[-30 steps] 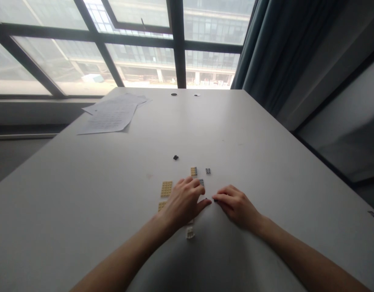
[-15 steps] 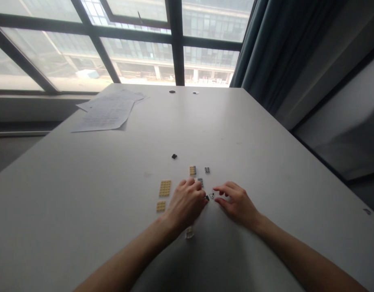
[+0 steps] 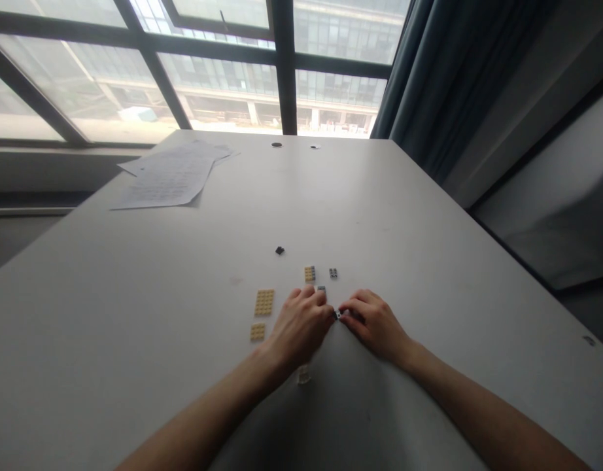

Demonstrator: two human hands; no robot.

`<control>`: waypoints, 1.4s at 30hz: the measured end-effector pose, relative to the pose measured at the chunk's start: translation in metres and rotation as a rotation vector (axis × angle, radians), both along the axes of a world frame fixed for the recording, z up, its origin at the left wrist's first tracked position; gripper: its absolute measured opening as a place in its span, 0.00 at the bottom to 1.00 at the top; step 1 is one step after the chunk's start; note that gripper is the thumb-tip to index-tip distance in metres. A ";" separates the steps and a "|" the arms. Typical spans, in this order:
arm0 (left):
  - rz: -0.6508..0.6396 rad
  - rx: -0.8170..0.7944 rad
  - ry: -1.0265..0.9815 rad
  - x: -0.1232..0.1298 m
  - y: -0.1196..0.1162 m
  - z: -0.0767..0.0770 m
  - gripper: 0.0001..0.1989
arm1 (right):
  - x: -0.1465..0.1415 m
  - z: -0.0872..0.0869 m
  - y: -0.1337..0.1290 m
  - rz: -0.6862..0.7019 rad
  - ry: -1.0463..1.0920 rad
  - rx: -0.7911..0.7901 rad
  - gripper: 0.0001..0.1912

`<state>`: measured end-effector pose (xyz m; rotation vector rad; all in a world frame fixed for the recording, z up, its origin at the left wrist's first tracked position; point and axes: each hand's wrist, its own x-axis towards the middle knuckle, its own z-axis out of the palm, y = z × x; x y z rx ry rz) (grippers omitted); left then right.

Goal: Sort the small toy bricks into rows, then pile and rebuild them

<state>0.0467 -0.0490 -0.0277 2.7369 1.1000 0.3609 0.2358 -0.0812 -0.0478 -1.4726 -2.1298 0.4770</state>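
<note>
My left hand (image 3: 304, 324) is closed on a small dark piece at its fingertips. My right hand (image 3: 375, 322) pinches a small white piece (image 3: 338, 314), which meets the dark one between the hands. Just beyond my left fingers lies a partly hidden grey-blue brick (image 3: 322, 288). A tan and grey brick (image 3: 310, 273) and a small grey brick (image 3: 333, 273) lie farther back. Left of my left hand are a larger tan plate (image 3: 264, 302) and a smaller tan plate (image 3: 257, 331). A clear piece (image 3: 303, 375) sits near my left wrist.
A small black piece (image 3: 280, 250) lies farther out on the white table (image 3: 355, 196). Printed papers (image 3: 169, 180) spread over the back left. Two round cable holes are near the far edge, with windows beyond and a dark curtain (image 3: 429, 85) at the right.
My right hand's fingers have closed on the white piece and moved left, bringing it against the dark piece in my left hand. The view has shifted slightly.
</note>
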 end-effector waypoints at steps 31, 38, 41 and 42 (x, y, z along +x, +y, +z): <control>0.620 -0.041 -0.190 -0.066 0.124 -0.015 0.14 | -0.005 -0.005 0.010 0.112 0.011 0.038 0.06; 0.620 0.010 -0.096 -0.072 0.107 -0.010 0.14 | -0.004 -0.004 0.009 0.111 0.009 0.030 0.09; 0.616 -0.025 -0.047 -0.075 0.108 -0.008 0.14 | -0.003 -0.004 0.009 0.090 0.019 0.015 0.10; 0.615 -0.044 -0.044 -0.075 0.110 -0.008 0.13 | -0.003 -0.004 0.009 0.084 0.025 0.014 0.10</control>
